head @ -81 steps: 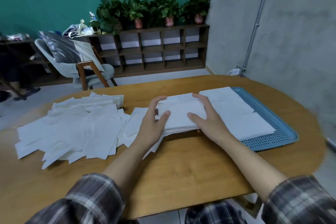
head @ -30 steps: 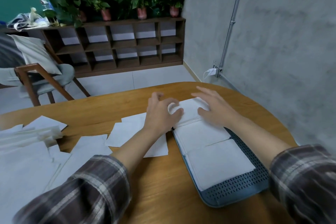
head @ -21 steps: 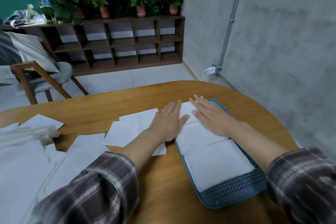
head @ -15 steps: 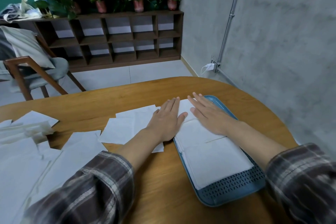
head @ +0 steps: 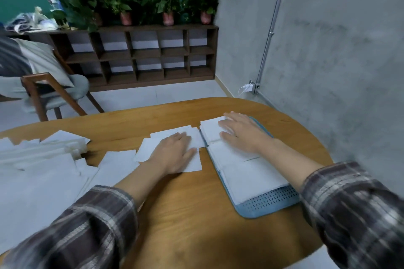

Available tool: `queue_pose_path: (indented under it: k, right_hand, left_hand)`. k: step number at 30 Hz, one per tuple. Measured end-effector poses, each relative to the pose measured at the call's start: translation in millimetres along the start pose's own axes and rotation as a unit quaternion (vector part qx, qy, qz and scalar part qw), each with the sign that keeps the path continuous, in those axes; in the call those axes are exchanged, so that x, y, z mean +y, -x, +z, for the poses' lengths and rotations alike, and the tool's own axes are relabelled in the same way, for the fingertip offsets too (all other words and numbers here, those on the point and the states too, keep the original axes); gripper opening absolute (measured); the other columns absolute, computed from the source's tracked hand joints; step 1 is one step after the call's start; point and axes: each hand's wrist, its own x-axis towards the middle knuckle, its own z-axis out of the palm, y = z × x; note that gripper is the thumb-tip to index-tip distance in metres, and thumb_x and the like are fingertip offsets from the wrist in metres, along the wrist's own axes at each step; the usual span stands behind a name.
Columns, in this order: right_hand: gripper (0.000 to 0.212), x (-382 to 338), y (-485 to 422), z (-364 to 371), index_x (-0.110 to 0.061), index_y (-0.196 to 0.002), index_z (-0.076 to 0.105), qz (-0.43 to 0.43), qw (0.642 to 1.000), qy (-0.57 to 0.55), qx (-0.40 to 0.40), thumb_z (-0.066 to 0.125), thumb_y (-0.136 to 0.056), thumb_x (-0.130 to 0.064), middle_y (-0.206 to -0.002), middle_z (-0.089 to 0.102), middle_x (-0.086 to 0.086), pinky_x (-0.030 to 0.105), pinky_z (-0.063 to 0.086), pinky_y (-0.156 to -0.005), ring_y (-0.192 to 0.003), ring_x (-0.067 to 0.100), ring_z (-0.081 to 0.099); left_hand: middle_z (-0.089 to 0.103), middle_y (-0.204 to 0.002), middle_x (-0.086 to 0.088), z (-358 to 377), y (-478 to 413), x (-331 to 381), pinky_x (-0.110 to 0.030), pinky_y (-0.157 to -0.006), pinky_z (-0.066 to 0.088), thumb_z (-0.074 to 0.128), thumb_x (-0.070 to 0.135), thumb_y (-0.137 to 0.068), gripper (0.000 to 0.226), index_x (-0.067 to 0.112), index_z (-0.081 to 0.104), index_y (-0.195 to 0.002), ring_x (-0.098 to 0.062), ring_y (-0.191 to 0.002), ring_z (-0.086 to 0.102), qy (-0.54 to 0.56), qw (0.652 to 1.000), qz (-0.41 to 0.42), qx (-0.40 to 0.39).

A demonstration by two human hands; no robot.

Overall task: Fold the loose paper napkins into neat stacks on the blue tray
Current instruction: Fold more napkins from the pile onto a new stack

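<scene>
One napkin stack [head: 210, 131] on tray [head: 269, 207] — under right hand [head: 242, 135]

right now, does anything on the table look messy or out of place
Nothing spilled or damaged. The folded stacks sit square on the blue tray, the right hand flat on the far one. The only disorder is loose napkins: a few askew under the left hand beside the tray, and a jumbled heap further left.
</scene>
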Motion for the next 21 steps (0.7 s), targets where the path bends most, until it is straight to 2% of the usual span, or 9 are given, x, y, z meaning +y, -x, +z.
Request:
queue_pose_path:
  k: [5, 8, 12, 15, 17, 21]
  right_hand:
    - [0.038, -56, 19, 16, -0.020, -0.143, 0.062, -0.047, 0.995, -0.073, 0.043, 0.058, -0.105, -0.027, -0.153, 0.051, -0.002, 0.037, 0.031, -0.120, -0.147, 0.018, 0.035]
    - [0.039, -90, 27, 30, -0.020, -0.139, 0.064, -0.053, 0.990, -0.123, 0.053, 0.063, -0.101, -0.021, -0.142, 0.056, -0.004, 0.035, 0.039, -0.114, -0.138, 0.017, 0.045]
    - [0.055, -124, 38, 55, -0.021, -0.147, 0.058, -0.021, 0.983, -0.179, 0.028, 0.069, -0.094, -0.015, -0.150, 0.053, -0.003, 0.023, 0.035, -0.110, -0.139, 0.018, 0.048]
    - [0.058, -138, 45, 73, -0.020, -0.150, 0.056, 0.001, 0.972, -0.229, 0.057, 0.071, -0.094, -0.013, -0.150, 0.056, -0.001, 0.012, 0.030, -0.101, -0.138, 0.017, 0.050]
    - [0.058, -143, 47, 84, -0.020, -0.149, 0.057, 0.002, 0.966, -0.246, 0.073, 0.070, -0.094, -0.010, -0.147, 0.059, -0.001, 0.012, 0.031, -0.101, -0.136, 0.017, 0.052]
    - [0.057, -145, 41, 98, -0.027, -0.145, 0.061, -0.020, 0.963, -0.256, 0.085, 0.068, -0.092, -0.008, -0.142, 0.062, -0.005, 0.024, 0.039, -0.110, -0.133, 0.015, 0.053]
  left_hand:
    - [0.021, -0.175, 0.000, -4, 54, -23, -0.030, -0.126, 0.014, 0.047, 0.050, -0.109, 0.067, 0.021, 0.028, -0.166, -0.019, -0.161, 0.018, 0.016, 1.000, 0.007, -0.021]
    - [0.039, -0.167, 0.001, -6, 74, -27, -0.032, -0.122, 0.022, 0.054, 0.044, -0.106, 0.059, 0.023, 0.040, -0.159, -0.025, -0.150, 0.036, 0.015, 1.000, 0.012, -0.007]
    - [0.059, -0.149, 0.006, -5, 97, -36, -0.033, -0.115, 0.036, 0.059, 0.036, -0.102, 0.048, 0.022, 0.055, -0.147, -0.022, -0.135, 0.050, 0.041, 0.999, 0.013, 0.018]
    - [0.064, -0.137, 0.006, 4, 114, -44, -0.036, -0.105, 0.046, 0.063, 0.033, -0.097, 0.041, 0.023, 0.062, -0.136, -0.022, -0.127, 0.057, 0.069, 0.995, 0.016, 0.074]
    - [0.064, -0.133, 0.006, 14, 125, -49, -0.035, -0.097, 0.051, 0.069, 0.036, -0.094, 0.041, 0.023, 0.064, -0.133, -0.018, -0.122, 0.060, 0.096, 0.988, 0.007, 0.121]
    - [0.064, -0.128, 0.005, 34, 137, -55, -0.033, -0.090, 0.052, 0.075, 0.046, -0.090, 0.050, 0.020, 0.066, -0.132, -0.015, -0.117, 0.061, 0.143, 0.971, -0.008, 0.194]
